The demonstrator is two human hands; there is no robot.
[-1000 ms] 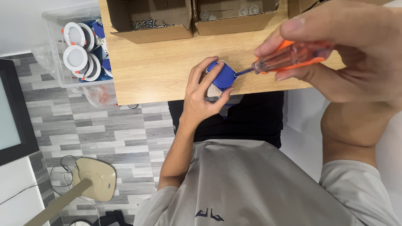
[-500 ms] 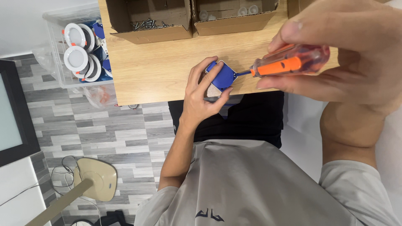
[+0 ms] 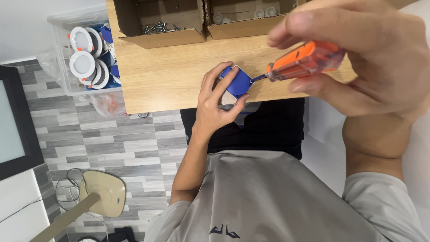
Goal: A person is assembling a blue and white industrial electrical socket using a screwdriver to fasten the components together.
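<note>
My left hand (image 3: 217,105) grips a small blue square part (image 3: 238,82) at the near edge of the wooden table (image 3: 170,71). A lighter piece shows under the blue part, between my fingers. My right hand (image 3: 358,58) is close to the camera and holds a screwdriver with a clear orange handle (image 3: 304,60). The screwdriver's tip touches the right side of the blue part.
Two open cardboard boxes stand at the table's far edge: the left box (image 3: 156,22) holds screws, the right box (image 3: 242,18) holds small white parts. A clear plastic bin (image 3: 85,54) of round white lamps sits on the floor at left. A beige stand base (image 3: 105,192) lies lower left.
My right hand has turned the screwdriver handle and shifted slightly; the tip stays on the blue part. My left hand keeps the same grip.
</note>
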